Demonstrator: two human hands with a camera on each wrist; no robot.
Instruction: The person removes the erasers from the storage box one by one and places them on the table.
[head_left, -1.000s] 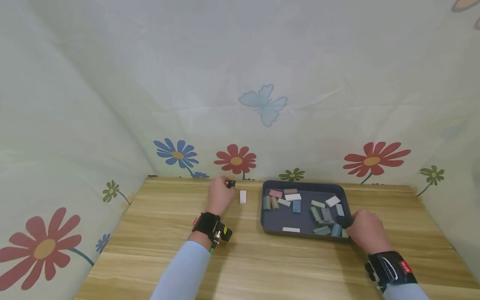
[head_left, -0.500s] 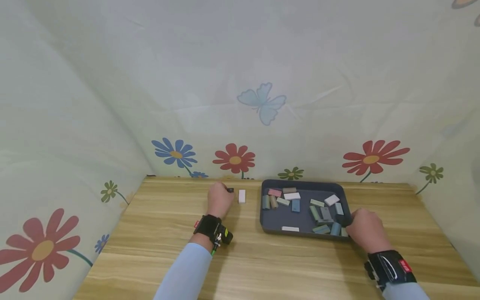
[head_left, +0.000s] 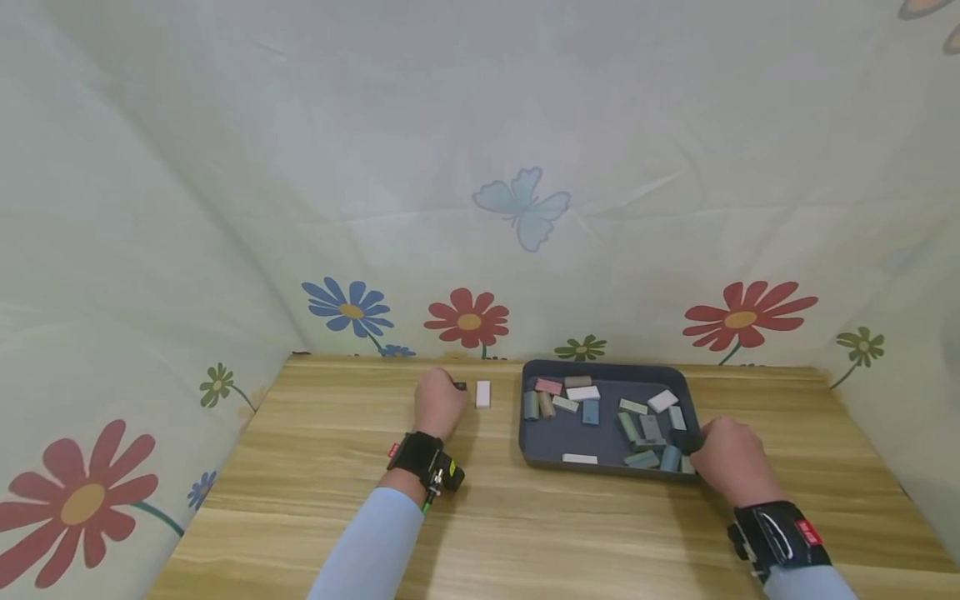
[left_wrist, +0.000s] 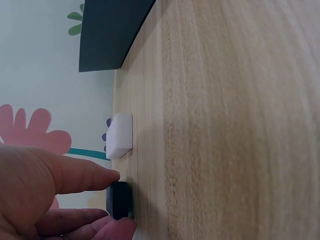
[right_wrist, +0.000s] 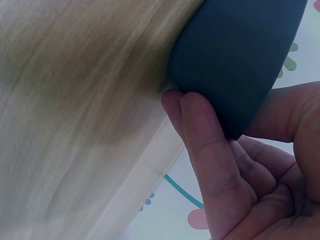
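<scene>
My left hand (head_left: 438, 406) pinches a small black block (left_wrist: 119, 201) between thumb and fingers, low at the tabletop. Just right of it a white rectangular block (head_left: 483, 394) lies on the table, a small gap between the two. On the right, my right hand (head_left: 729, 460) grips the near right corner of a dark tray (head_left: 543, 443). In the right wrist view the fingers (right_wrist: 202, 120) press the tray's outer wall while the thumb goes over the rim. Several small blocks, white, pink, green, blue, brown and grey, lie loose in the tray; the hand hides part of that corner.
The wooden table (head_left: 525, 533) reaches back to a pale curtain (head_left: 637, 250) printed with flowers and a butterfly. Inside the tray, a white block (head_left: 580, 459) lies by the near wall, and a pile including a blue cylinder (head_left: 671, 458) fills the near right.
My left hand has come down and slightly nearer with the black block, which now sits lower beside the white block. The right hand has stayed on the tray's corner.
</scene>
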